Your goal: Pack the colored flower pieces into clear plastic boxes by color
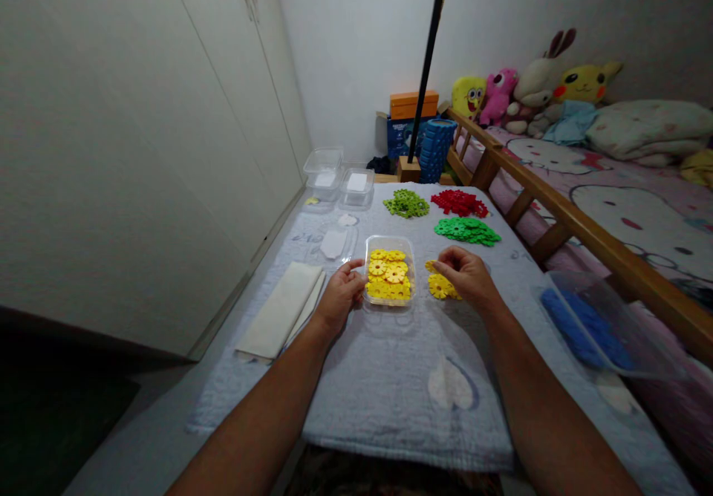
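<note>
A clear plastic container [413, 267] sits in the middle of the cloth-covered table [390, 362], filled with yellow flower-shaped pieces [388, 275]. My left hand [341, 293] grips the container's left rim. My right hand [465, 273] is curled over a small pile of loose yellow pieces [438, 286] just right of the container, its fingertips pinched on one of them.
Farther back lie piles of light green [406, 203], red [460, 202] and bright green [468, 230] pieces. Empty clear containers [339, 178] and lids [334, 243] stand at the back left, folded white cloth [281, 308] at left, a tub of blue pieces [584, 325] at right. A bed rail [584, 229] runs alongside.
</note>
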The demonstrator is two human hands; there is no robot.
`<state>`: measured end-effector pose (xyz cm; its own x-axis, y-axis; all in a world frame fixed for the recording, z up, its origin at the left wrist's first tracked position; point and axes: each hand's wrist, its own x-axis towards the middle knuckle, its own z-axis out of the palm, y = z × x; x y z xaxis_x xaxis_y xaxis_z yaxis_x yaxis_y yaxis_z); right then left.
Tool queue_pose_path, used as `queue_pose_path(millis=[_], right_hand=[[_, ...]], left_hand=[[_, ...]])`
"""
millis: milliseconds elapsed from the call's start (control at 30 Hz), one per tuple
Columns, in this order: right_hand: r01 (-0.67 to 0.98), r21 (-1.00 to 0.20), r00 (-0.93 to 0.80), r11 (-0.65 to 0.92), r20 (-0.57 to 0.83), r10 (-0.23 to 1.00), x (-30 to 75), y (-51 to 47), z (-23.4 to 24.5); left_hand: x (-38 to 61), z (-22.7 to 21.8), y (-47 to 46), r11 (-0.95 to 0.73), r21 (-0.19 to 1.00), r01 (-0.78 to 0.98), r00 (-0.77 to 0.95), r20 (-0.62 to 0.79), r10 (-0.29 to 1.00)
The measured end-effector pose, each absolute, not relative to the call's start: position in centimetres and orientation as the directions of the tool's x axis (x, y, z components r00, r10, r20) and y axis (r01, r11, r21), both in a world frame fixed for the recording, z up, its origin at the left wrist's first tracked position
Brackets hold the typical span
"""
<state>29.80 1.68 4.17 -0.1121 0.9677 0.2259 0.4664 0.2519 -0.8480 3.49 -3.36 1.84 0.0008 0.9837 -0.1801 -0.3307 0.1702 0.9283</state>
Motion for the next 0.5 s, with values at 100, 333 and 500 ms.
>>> queue_pose_path(millis=[100, 333, 500], right_hand=[[0.417, -0.846, -0.109, 0.332, 0.316, 0.943, 27.6, 0.8, 4.2], [0.594, -0.569, -0.265, 0.569, 0.529, 0.806, 23.8, -0.2, 3.7], [0.590, -0.559, -0.314, 0.583, 0.507, 0.803, 23.9, -0.2, 3.4]], left_hand=[[3.6, 2.0, -3.4, 0.172, 0.923, -0.344, -0.002, -0.184, 0.983], [3.5, 2.1, -3.4, 0.194, 0.913, -0.358, -0.003, -0.208, 0.978], [3.4, 1.9, -3.4, 0.201, 0.916, -0.348, -0.003, -0.215, 0.977]])
